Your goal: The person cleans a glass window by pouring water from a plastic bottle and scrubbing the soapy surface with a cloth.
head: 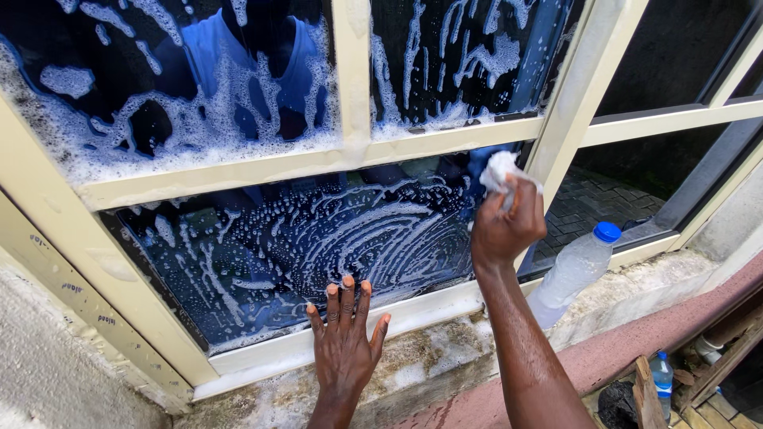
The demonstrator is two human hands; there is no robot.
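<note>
Soapy lower pane (pixel 318 238) tip: with your right hand (pixel 505 226) clenched around the white cloth (pixel 499 171) up in that corner, wipe in overlapping passes while your left hand (pixel 346 338) braces flat and empty on the frame (pixel 262 353).

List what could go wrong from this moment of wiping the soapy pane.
The left hand leans flat on the wet lower frame, so it may slip on the suds. The right hand, gripping the white cloth, works just above the plastic bottle standing on the sill; the forearm might knock it over.
</note>
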